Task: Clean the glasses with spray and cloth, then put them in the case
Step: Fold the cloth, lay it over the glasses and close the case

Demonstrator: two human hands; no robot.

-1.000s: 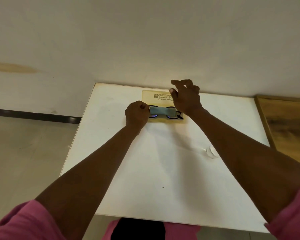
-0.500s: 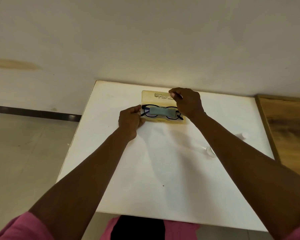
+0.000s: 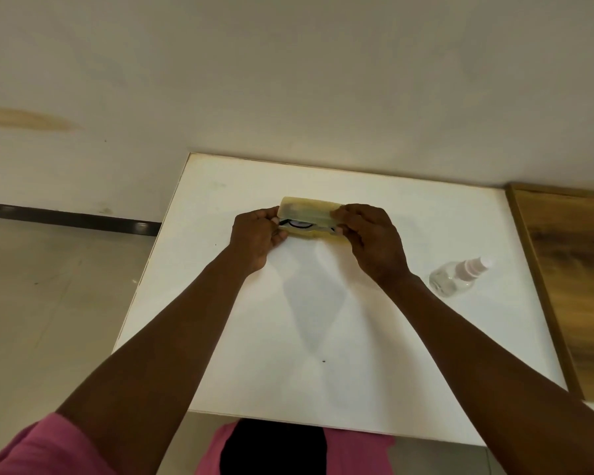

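A translucent yellowish glasses case (image 3: 309,214) lies on the white table (image 3: 323,320) toward its far side, its lid folded almost down over the base. Through the narrow gap I see the black-framed glasses (image 3: 297,225) inside; the cloth is hidden. My left hand (image 3: 256,236) grips the case's left end, fingers curled round it. My right hand (image 3: 371,240) grips the right end, thumb and fingers pinching lid and base together. A small clear spray bottle (image 3: 455,277) with a pale pump top lies on its side to the right.
A wooden surface (image 3: 576,279) adjoins the table's right edge. A pale wall stands just behind the table's far edge. Tiled floor (image 3: 48,303) with a dark skirting strip lies to the left. My pink sleeves sit at the bottom of the view.
The lid, standing open with the glasses and blue cloth showing, has been folded down nearly shut. Both hands moved onto the case's ends. The spray bottle has come into view.
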